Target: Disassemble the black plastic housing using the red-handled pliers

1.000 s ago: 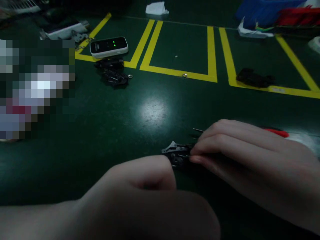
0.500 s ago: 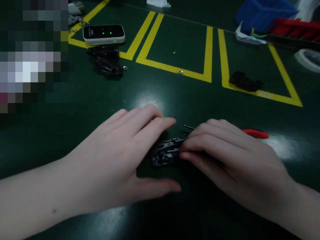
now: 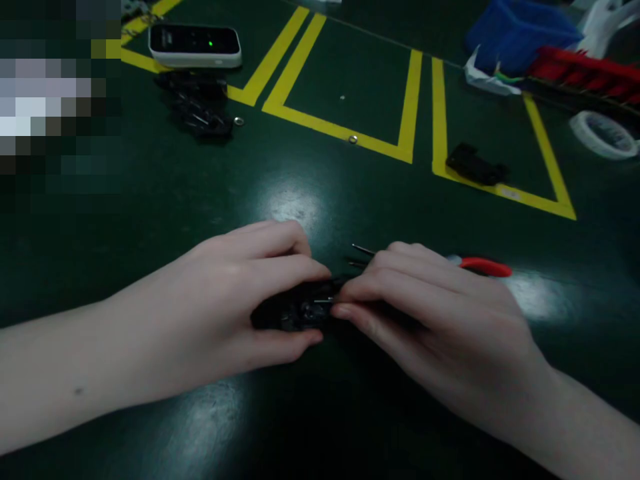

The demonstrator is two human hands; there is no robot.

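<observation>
A dark plastic part (image 3: 300,315) with small metal details lies on the green table between my hands. My left hand (image 3: 240,293) is closed around its left side, index finger along the far edge and thumb along the near edge. The fingertips of my right hand (image 3: 425,300) are pinched together at the part's right end. From that pinch a thin metal pin (image 3: 323,301) sticks out to the left, over the part. Behind my right knuckles show two slim metal tips (image 3: 363,250) and a red handle (image 3: 485,267), partly hidden by the hand.
Yellow tape marks boxes on the table (image 3: 280,173). At the back left are a white-edged black device (image 3: 195,45), black plastic pieces (image 3: 195,110) and a small ring (image 3: 239,121). Another ring (image 3: 353,140), a black part (image 3: 477,165), a tape roll (image 3: 603,135) and a blue bin (image 3: 520,37) stand farther right.
My left hand has closed from a spread pose onto the dark plastic part. My right hand keeps its pinch on the pin. The whole view has shifted slightly.
</observation>
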